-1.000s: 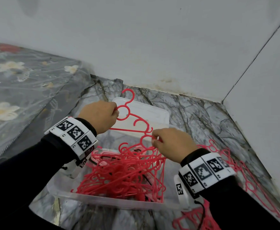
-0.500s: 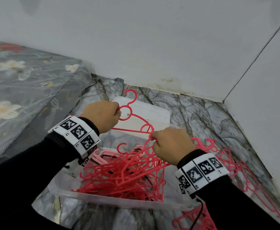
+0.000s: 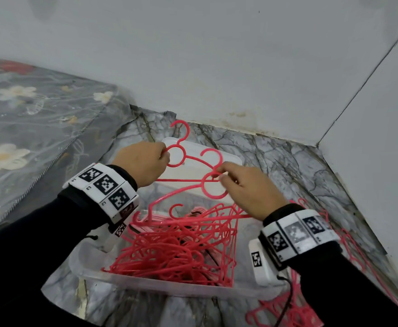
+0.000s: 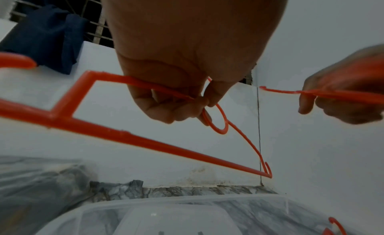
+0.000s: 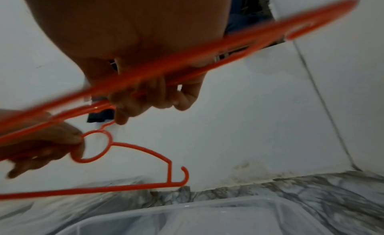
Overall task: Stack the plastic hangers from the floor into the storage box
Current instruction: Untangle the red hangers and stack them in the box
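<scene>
From above, both hands hover over the clear storage box (image 3: 146, 283) on the marble floor (image 3: 275, 159): the left hand (image 3: 141, 165) pinches one red hanger (image 3: 178, 159) at its neck ring, and just beside it the right hand (image 3: 247, 190) pinches a second hanger (image 3: 213, 182) the same way, its frame trailing down into the tangled heap of hangers (image 3: 176, 251) inside the box. More loose hangers (image 3: 294, 312) lie on the floor by the box's right side. The left wrist view shows the fingers (image 4: 166, 110) curled tightly round the ring and shoulder bar — a firm pinch. The right wrist view, though blurred, shows the fingers (image 5: 133, 107) closed on the other hanger's bar. I'd judge this the sorting step: freeing two hangers from the snarl. Next, they'd need to be aligned together and laid flat in the box.
</scene>
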